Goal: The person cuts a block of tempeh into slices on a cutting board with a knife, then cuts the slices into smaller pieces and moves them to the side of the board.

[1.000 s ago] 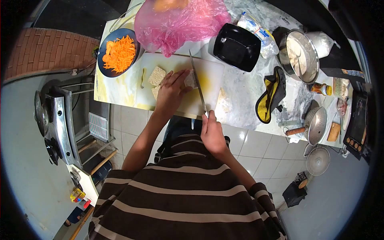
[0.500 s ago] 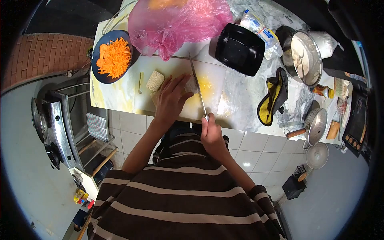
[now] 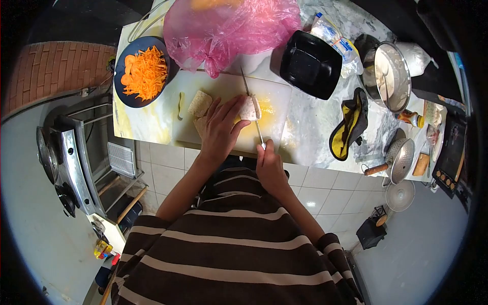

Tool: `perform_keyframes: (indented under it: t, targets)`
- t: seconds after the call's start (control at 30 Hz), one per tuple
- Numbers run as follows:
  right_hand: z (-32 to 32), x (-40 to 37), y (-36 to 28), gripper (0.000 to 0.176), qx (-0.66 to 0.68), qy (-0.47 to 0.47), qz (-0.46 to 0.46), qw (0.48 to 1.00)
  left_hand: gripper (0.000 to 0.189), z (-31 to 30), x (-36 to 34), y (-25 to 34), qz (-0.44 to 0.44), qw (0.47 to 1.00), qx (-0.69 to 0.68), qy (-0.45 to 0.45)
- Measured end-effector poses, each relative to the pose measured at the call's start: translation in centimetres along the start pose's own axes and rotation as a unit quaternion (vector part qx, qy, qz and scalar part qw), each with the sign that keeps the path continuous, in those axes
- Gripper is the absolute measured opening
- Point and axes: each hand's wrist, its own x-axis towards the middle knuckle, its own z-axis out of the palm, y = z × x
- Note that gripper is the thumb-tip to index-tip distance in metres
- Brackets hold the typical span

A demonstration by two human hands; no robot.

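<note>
My left hand [image 3: 222, 125] steadies a pale block of tempeh [image 3: 248, 110] on the white cutting board [image 3: 277, 104], fingers resting over its left side. The knife [image 3: 260, 133], held by its handle in my right hand [image 3: 271, 166], has its blade in the right end of the block. A thin tempeh slice [image 3: 257, 105] stands at the blade's right side. Left of my fingers lies another tempeh piece [image 3: 200, 103], and a further piece [image 3: 199, 125] is partly hidden by my left hand.
A dark plate [image 3: 120, 84] of shredded and sliced carrot stands at the left. Behind the board are a pink plastic bag [image 3: 229, 35] and a black square bowl [image 3: 311, 63]. To the right lie a black-and-yellow oven mitt [image 3: 349, 124], a metal pot [image 3: 406, 76] and a strainer [image 3: 404, 160].
The tempeh block shows more clearly under my left fingers, and a slice now stands beside the blade. The knife has shifted slightly. The whole view has moved a little.
</note>
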Motion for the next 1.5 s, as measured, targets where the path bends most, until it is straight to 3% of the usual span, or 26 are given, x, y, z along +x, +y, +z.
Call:
perform_keyframes:
  t: [0.13, 0.43, 0.6, 0.7, 0.73, 0.9, 0.97, 1.0, 1.07, 1.2, 1.27, 1.5]
  targets:
    - [0.0, 0.1, -0.4, 0.026, -0.018, 0.003, 0.02, 1.0, 0.056, -0.1, 0.0, 0.1, 0.005, 1.0, 0.005, 0.008]
    - [-1.2, -2.9, 1.7, 0.036, -0.089, 0.065, -0.081, 0.991, 0.057, 0.3, -0.7, 0.3, 0.002, 0.999, 0.027, 0.03]
    - [-2.3, -2.3, 1.0, 0.031, -0.088, -0.01, 0.043, 0.995, 0.056, -0.5, -0.8, -0.3, 0.008, 0.997, 0.056, 0.046]
    - [-2.6, -1.0, 0.4, 0.031, -0.042, 0.01, -0.019, 0.999, 0.062, -1.0, -0.8, -0.4, -0.002, 0.998, 0.061, 0.031]
    - [-3.3, -0.9, -0.4, 0.031, -0.036, -0.028, 0.026, 0.999, 0.065, -1.3, -0.7, -0.1, -0.012, 0.998, 0.055, 0.014]
    - [-5.3, -2.7, 0.0, 0.033, -0.008, -0.009, 0.01, 1.0, 0.072, -0.9, 0.0, 0.1, -0.014, 0.997, 0.078, 0.017]
    - [-6.0, -3.8, 1.2, 0.034, -0.003, 0.008, 0.003, 1.0, 0.073, -0.9, 0.5, -0.2, -0.058, 0.996, 0.064, -0.026]
    - [-6.4, -4.2, 1.9, 0.034, 0.01, -0.006, 0.045, 0.999, 0.073, -1.2, 0.5, -0.1, -0.056, 0.996, 0.065, -0.024]
    - [-6.9, -4.9, 3.2, 0.033, 0.029, -0.008, 0.082, 0.996, 0.074, -2.4, 0.7, 0.4, -0.057, 0.998, -0.031, -0.003]
    - [-6.7, -5.6, 4.4, 0.039, 0.04, -0.02, 0.122, 0.992, 0.072, -5.1, 0.5, 0.2, -0.056, 0.994, -0.087, 0.023]
    - [-5.6, -5.2, 4.7, 0.041, 0.048, -0.03, 0.102, 0.993, 0.07, -5.5, 0.4, -0.5, -0.055, 0.978, -0.196, 0.044]
    - [-3.8, -3.7, 2.3, 0.046, 0.044, -0.068, 0.016, 0.997, 0.071, -6.5, 0.6, -0.8, -0.07, 0.97, -0.228, 0.054]
